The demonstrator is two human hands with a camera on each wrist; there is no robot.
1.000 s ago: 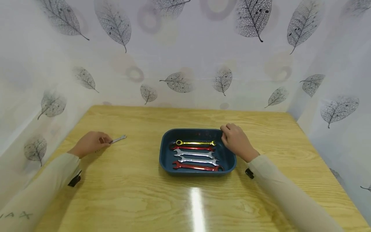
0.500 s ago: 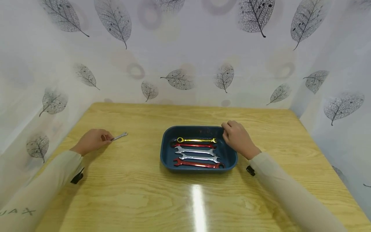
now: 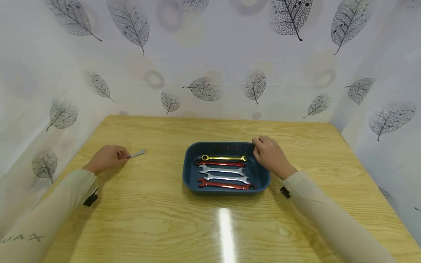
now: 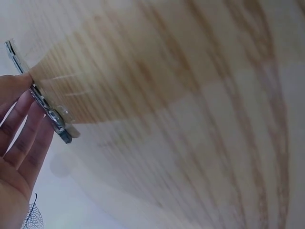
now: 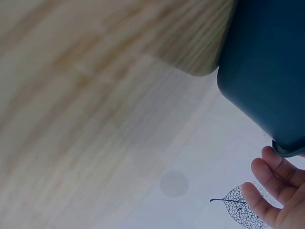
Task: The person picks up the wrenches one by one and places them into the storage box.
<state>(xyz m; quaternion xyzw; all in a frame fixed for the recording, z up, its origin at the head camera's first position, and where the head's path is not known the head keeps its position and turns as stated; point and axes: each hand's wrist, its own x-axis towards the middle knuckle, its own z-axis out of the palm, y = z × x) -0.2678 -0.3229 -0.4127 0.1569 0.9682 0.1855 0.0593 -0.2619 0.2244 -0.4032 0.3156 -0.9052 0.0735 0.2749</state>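
Observation:
At the left of the table, my left hand (image 3: 110, 157) pinches a small silver wrench (image 3: 137, 153) between thumb and fingers. Its open end points right in the head view. The left wrist view shows the silver wrench (image 4: 47, 106) lying across the fingers. Near the middle stands a dark blue plastic basin (image 3: 188, 182), its far right corner gripped at the rim by my right hand (image 3: 271, 157). Inside lie a yellow wrench (image 3: 225, 158), red wrenches (image 3: 225, 185) and silver wrenches (image 3: 222, 170), side by side. My right thumb is hidden in the right wrist view.
Both sit on a wood-grain table (image 3: 158, 219), with a bright light reflection near its front. A white leaf-patterned covering (image 3: 210, 54) rises behind the table and along both sides.
The head view has shifted slightly, so everything appears a little higher. Both hands, the held wrench and the basin keep nearly the same places on the table.

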